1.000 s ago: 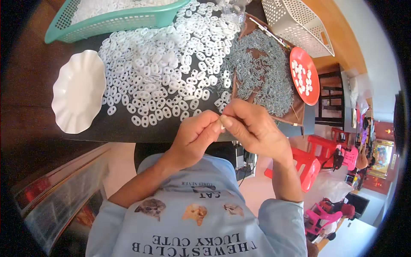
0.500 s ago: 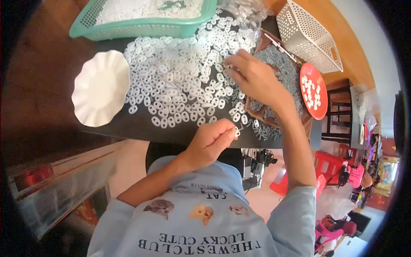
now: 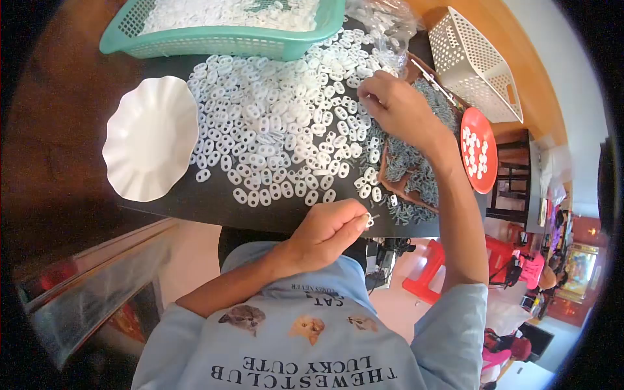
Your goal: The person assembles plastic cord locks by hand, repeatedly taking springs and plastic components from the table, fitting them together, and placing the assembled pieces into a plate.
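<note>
My left hand (image 3: 328, 234) is closed in a pinch near the table's front edge. Between its thumb and forefinger is a small white two-hole plastic piece (image 3: 370, 221), with a thin grey screw-like pin sticking out beside it. My right hand (image 3: 403, 110) hovers at the right side of the spread of white two-hole pieces (image 3: 260, 130), by the heap of grey screws (image 3: 409, 166). Its fingers are curled together, and whatever is between the fingertips is hidden. The screws lie on a brown tray (image 3: 406, 192), partly under my right forearm.
A white scalloped dish (image 3: 151, 140) stands on the left. At the back is a green basket (image 3: 214, 47) full of white pieces, next to clear plastic bags (image 3: 390, 26). On the right are a white perforated basket (image 3: 474, 65) and a red plate (image 3: 480, 179) holding several white pieces.
My right hand has moved slightly right, its fingers more tightly curled. My left hand still pinches the white piece, a little lower in view. The whole view has shifted slightly.
</note>
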Demonstrator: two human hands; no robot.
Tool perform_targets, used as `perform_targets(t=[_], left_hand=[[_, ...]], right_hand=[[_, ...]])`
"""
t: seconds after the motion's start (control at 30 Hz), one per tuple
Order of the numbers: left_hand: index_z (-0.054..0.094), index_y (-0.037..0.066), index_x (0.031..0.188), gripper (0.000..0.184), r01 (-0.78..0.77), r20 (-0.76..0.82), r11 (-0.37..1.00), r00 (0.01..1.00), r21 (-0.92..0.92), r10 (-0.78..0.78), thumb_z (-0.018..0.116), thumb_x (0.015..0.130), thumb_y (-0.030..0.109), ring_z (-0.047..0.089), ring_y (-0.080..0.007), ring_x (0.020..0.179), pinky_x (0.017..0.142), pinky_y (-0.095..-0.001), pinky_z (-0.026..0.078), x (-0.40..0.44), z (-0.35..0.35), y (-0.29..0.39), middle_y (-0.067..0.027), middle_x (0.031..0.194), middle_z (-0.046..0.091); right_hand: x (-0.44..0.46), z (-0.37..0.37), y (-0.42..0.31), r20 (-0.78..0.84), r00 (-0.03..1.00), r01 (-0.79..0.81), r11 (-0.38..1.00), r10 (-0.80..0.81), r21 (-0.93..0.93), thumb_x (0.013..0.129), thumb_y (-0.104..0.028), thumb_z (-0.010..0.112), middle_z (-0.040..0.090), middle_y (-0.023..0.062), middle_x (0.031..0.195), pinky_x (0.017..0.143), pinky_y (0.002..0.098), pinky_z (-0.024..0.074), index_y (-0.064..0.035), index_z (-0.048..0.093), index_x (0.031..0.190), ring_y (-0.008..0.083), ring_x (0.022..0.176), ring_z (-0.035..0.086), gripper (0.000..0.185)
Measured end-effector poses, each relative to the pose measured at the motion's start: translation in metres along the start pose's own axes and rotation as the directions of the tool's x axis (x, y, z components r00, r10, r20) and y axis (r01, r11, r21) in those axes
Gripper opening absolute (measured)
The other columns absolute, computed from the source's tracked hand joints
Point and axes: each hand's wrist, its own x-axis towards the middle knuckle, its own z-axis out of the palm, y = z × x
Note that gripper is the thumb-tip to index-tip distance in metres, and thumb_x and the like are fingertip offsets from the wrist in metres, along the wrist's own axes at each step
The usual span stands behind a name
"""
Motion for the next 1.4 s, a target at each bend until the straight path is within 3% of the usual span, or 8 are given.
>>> perform_targets(t=[0.07, 0.27, 0.47, 0.57, 0.67, 0.9, 1.23, 1.4], left_hand=[[0.056, -0.001, 0.090, 0.014, 0.064, 0.020, 0.997, 0.998, -0.052, -0.063, 0.052, 0.095, 0.011, 0.045, -0.0091, 0.056, 0.051, -0.0280, 0.039, -0.001, -0.001, 0.000, -0.0048, 0.065, 0.051], [0.056, -0.001, 0.089, 0.015, 0.039, 0.018, 0.999, 0.999, -0.022, -0.038, 0.051, 0.095, 0.012, 0.049, -0.0114, 0.056, 0.052, -0.0289, 0.040, 0.000, -0.002, 0.000, -0.0064, 0.067, 0.053], [0.056, 0.001, 0.088, 0.020, -0.025, -0.023, 0.999, 0.999, 0.026, 0.026, 0.048, 0.097, 0.017, 0.043, -0.0071, 0.055, 0.051, -0.0249, 0.037, 0.000, 0.000, -0.003, 0.0010, 0.062, 0.048], [0.057, 0.001, 0.088, 0.019, 0.006, -0.028, 1.000, 1.000, -0.012, -0.006, 0.049, 0.097, 0.016, 0.044, -0.0076, 0.056, 0.052, -0.0250, 0.038, -0.001, 0.000, -0.001, 0.0004, 0.063, 0.048], [0.057, 0.001, 0.088, 0.020, 0.072, -0.041, 0.994, 0.996, -0.086, -0.076, 0.048, 0.097, 0.016, 0.045, -0.0071, 0.057, 0.053, -0.0242, 0.038, -0.003, 0.001, -0.002, 0.0004, 0.064, 0.049], [0.056, 0.002, 0.089, 0.020, 0.138, -0.015, 0.952, 0.989, -0.272, -0.147, 0.048, 0.099, 0.018, 0.039, -0.0041, 0.058, 0.051, -0.0194, 0.031, -0.002, 0.001, 0.000, 0.0023, 0.069, 0.047], [0.058, 0.001, 0.089, 0.019, 0.185, -0.049, 0.951, 0.978, -0.249, -0.203, 0.049, 0.098, 0.015, 0.043, -0.0039, 0.060, 0.054, -0.0211, 0.035, -0.001, 0.003, 0.003, 0.0020, 0.066, 0.049], [0.058, 0.003, 0.090, 0.022, 0.181, -0.031, 0.964, 0.981, -0.195, -0.190, 0.048, 0.098, 0.020, 0.036, -0.0029, 0.056, 0.049, -0.0188, 0.028, -0.001, 0.004, 0.002, 0.0034, 0.066, 0.046]], right_hand=[[0.002, 0.003, -0.004, 0.018, 1.000, 0.012, 1.000, -0.012, -0.002, 0.086, -0.014, 0.059, 0.059, 0.0151, 0.088, 0.070, 0.0404, 0.0475, -0.0024, 0.060, 0.094, 0.0336, 0.080, 0.060, 0.014], [0.010, 0.007, -0.005, 0.086, 0.996, -0.004, 0.999, 0.008, -0.044, 0.083, -0.020, 0.063, 0.060, 0.0156, 0.086, 0.070, 0.0406, 0.0473, -0.0015, 0.058, 0.093, 0.0319, 0.080, 0.061, 0.021], [0.010, 0.005, -0.009, 0.094, 0.995, -0.027, 0.994, 0.016, 0.110, 0.081, -0.014, 0.061, 0.060, 0.0193, 0.089, 0.075, 0.0435, 0.0472, 0.0011, 0.057, 0.085, 0.0375, 0.085, 0.059, 0.016], [-0.001, -0.001, -0.011, -0.001, 0.999, -0.042, 0.952, 0.045, 0.304, 0.081, -0.010, 0.064, 0.059, 0.0118, 0.080, 0.068, 0.0362, 0.0467, 0.0009, 0.058, 0.086, 0.0255, 0.075, 0.059, 0.013], [-0.028, -0.023, -0.019, 0.199, 0.969, -0.237, 0.753, 0.144, 0.613, 0.085, -0.011, 0.066, 0.052, -0.0038, 0.071, 0.061, 0.0227, 0.0405, -0.0001, 0.060, 0.087, 0.0041, 0.069, 0.046, 0.013], [-0.099, -0.030, -0.049, 0.326, 0.913, -0.405, 0.454, 0.244, 0.794, 0.093, -0.013, 0.061, 0.056, -0.0041, 0.077, 0.063, 0.0214, 0.0413, 0.0013, 0.062, 0.096, 0.0036, 0.072, 0.048, 0.015], [-0.123, -0.024, -0.059, 0.310, 0.903, -0.410, 0.388, 0.296, 0.826, 0.092, -0.009, 0.062, 0.062, -0.0018, 0.079, 0.063, 0.0212, 0.0447, 0.0008, 0.065, 0.105, 0.0044, 0.072, 0.053, 0.017], [-0.125, -0.021, -0.068, 0.261, 0.929, -0.348, 0.379, 0.264, 0.857, 0.091, -0.005, 0.062, 0.064, 0.0005, 0.085, 0.068, 0.0213, 0.0478, 0.0022, 0.063, 0.107, 0.0051, 0.078, 0.057, 0.018]])
